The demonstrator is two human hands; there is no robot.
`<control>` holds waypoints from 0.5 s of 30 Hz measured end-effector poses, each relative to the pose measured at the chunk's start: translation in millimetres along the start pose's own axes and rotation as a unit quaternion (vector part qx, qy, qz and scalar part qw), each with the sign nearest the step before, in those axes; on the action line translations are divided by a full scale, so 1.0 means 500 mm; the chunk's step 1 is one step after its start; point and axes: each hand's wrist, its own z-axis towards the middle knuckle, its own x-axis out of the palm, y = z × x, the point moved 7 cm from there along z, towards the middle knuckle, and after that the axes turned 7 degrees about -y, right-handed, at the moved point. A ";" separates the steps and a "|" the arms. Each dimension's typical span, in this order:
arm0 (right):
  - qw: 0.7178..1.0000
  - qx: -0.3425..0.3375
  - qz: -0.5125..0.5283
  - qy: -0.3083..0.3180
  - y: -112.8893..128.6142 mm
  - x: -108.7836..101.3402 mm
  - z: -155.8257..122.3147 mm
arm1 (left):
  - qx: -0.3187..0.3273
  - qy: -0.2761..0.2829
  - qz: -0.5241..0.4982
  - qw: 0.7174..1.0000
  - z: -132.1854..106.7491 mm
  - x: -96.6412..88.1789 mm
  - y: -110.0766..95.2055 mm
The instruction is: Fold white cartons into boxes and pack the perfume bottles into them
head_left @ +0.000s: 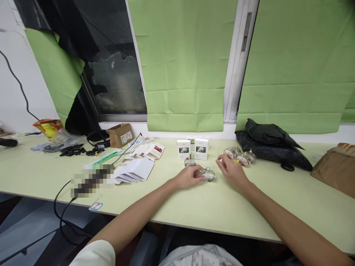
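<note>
My left hand (189, 176) rests on the pale green table (249, 207) with its fingers curled against a small clear glass bottle (208, 174) lying there. My right hand (231, 169) lies just right of that bottle, fingers bent and loosely apart, holding nothing that I can see. Another small glass bottle (190, 162) stands behind my left hand. Two upright white boxes (192, 149) with flower pictures stand behind it. Several more glass bottles (240, 156) cluster beyond my right hand.
A pile of flat white cartons (138, 166) lies to the left, with a black cable (62, 207) and small dark parts. A cardboard box (120, 134) sits near the window. A black plastic bag (270, 146) and a brown paper bag (334, 168) are on the right.
</note>
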 end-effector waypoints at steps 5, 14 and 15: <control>0.956 0.074 -0.280 0.040 -0.083 -0.003 0.019 | 0.000 0.001 0.024 1.000 -0.002 -0.004 -0.003; 0.941 0.148 -0.278 0.125 -0.116 0.030 -0.004 | 0.000 0.004 0.041 0.999 -0.003 -0.008 -0.008; 0.941 0.155 -0.271 0.130 -0.119 0.032 -0.006 | 0.002 0.004 0.041 0.999 -0.003 -0.009 -0.009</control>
